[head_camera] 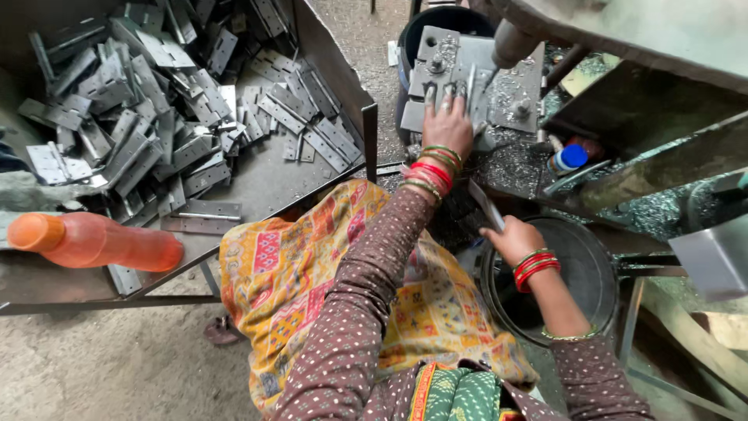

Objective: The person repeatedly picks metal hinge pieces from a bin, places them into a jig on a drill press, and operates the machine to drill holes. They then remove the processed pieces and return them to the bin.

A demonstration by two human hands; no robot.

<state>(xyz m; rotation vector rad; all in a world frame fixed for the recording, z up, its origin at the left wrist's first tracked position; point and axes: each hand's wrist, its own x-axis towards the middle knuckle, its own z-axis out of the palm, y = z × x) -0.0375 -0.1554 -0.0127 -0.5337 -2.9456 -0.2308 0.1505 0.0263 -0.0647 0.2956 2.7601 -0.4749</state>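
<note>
My left hand [447,122] lies flat on the grey metal machine table [520,93], its fingers pressing a metal strip [471,82] under the drill spindle [510,44]. My right hand [513,238] hovers over a round black pan [586,274] and pinches a flat metal hinge plate [486,204] that points up and to the left. Red and green bangles ring both wrists.
A metal tray [257,183] at the left holds a heap of several grey hinge plates [140,117]. An orange plastic bottle [97,240] lies on its near edge. A small blue-capped bottle [566,158] and metal shavings sit right of the machine. A dark bucket [440,19] stands behind.
</note>
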